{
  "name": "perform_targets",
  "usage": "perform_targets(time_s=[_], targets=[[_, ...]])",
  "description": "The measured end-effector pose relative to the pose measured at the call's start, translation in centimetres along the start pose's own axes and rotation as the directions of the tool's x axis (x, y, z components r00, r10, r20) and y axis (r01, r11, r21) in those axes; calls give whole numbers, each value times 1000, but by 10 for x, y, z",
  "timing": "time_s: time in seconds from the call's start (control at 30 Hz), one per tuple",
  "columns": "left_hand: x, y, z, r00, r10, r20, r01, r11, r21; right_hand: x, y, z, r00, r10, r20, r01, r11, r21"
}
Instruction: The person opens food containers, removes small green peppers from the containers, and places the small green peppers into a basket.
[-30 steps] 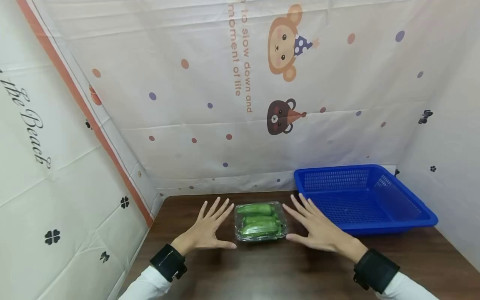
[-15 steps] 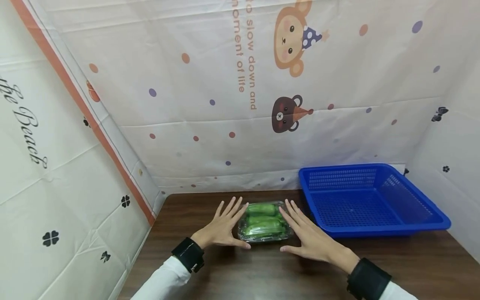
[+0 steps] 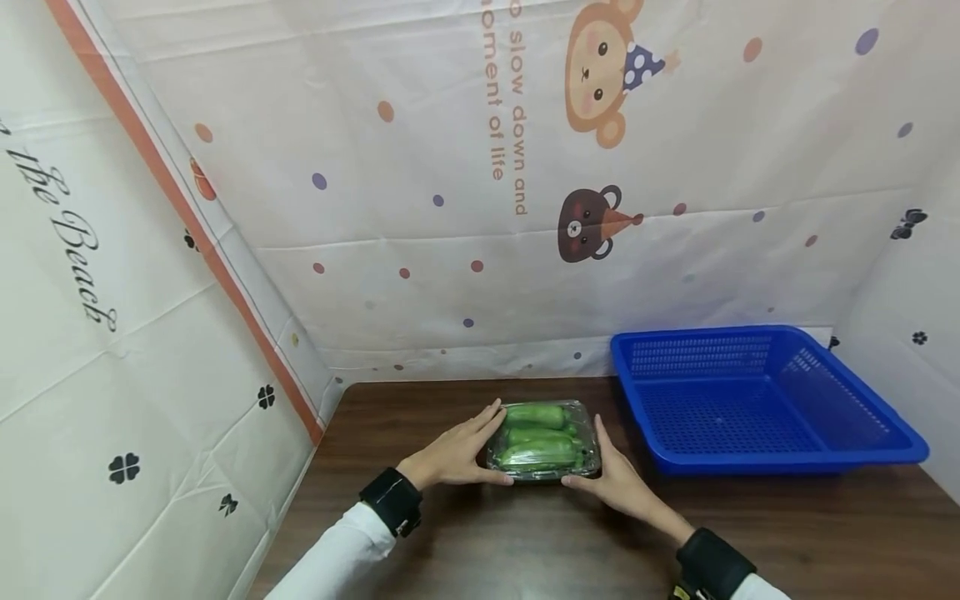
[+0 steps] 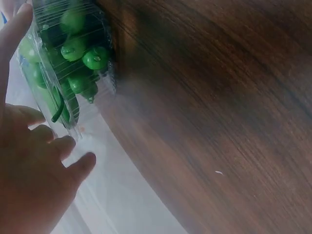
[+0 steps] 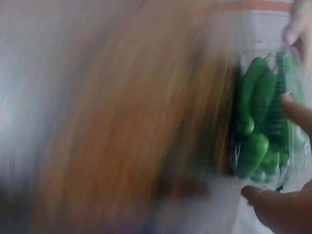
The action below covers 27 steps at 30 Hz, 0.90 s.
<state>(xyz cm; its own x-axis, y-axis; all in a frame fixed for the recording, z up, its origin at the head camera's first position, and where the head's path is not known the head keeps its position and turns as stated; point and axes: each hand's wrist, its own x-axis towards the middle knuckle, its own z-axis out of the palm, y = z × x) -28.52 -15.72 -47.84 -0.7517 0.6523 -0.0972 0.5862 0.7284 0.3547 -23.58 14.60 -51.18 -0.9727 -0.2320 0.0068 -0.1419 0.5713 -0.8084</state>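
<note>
A clear plastic box (image 3: 540, 477) packed with green peppers (image 3: 538, 454) is on the brown table (image 3: 502, 550), between my two hands. My left hand (image 3: 453, 452) grips the left side, thumb at the front left corner and fingers along the side. On the opposite side my right hand (image 3: 621, 482) holds the box, its thumb at the front right corner. Through the ridged wall in the left wrist view, rounded pepper ends (image 4: 73, 48) show. The right wrist view, blurred over the table, has peppers (image 5: 252, 155) behind the clear wall, with thumb and fingers around the corner.
To the right of the box stands a blue plastic basket (image 3: 750, 459) with perforated walls and nothing visible inside. A printed white cloth (image 3: 420, 308) hangs behind the table, and more cloth lines the left and right sides.
Both hands, spread wide beside the box a second ago, have come in against its sides. Their fingers now bend round it. The view has shifted slightly.
</note>
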Motion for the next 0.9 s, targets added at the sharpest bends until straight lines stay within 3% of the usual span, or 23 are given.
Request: perform_targets(time_s=[0.13,0.23,0.3,0.47,0.7,0.8,0.9], targets=[[-2,2,1,999,18,-30,-18,1000,26,0,-1,4,996,87,11,-88,979,182],[-4,1,4,992,72,-107,-67,996,55,1,-4,7,993,120,20,-120,938,325],[-4,0,7,977,112,-182,-103,993,60,1,-6,10,990,138,14,-133,916,379],[-6,-1,11,939,170,-298,-178,984,1,3,-8,15,987,158,-19,-138,910,391],[-14,-2,14,915,251,-315,-259,966,17,-3,-6,23,987,153,-44,-134,948,289],[-17,-1,16,888,314,-337,-310,948,68,-6,-6,23,983,180,-44,-160,944,287],[-19,0,17,840,386,-381,-344,922,177,-8,-8,21,979,195,-55,-171,941,294]])
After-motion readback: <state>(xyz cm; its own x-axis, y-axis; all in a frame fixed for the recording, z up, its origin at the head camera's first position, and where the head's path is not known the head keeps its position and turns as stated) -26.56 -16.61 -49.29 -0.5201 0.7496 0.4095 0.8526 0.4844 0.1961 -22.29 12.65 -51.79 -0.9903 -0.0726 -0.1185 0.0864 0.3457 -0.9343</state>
